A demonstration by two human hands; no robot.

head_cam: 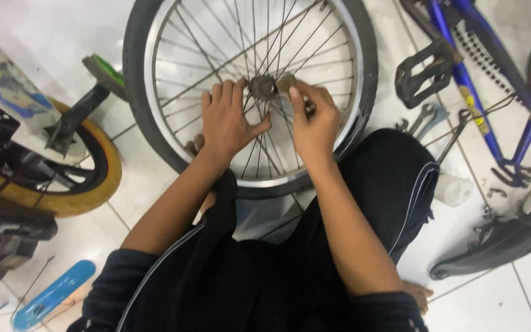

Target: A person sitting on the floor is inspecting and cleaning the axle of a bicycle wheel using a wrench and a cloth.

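The bicycle wheel (250,92) is standing upright on the tiled floor (493,295), leaning against the person's knees; the left hand (227,120) is resting spread on the spokes beside the hub (263,87); the right hand (312,120) is pinching a small dark part (309,110) with curled fingers; wrenches (424,118) are lying near a blue bicycle frame (471,86).

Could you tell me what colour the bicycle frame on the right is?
The bicycle frame is blue, seen in the head view.

i see a bicycle wheel's shiny metal rim (155,74), thin steel spokes (314,55), matt black rubber tyre (131,67), above a glossy white tiled floor (493,295).
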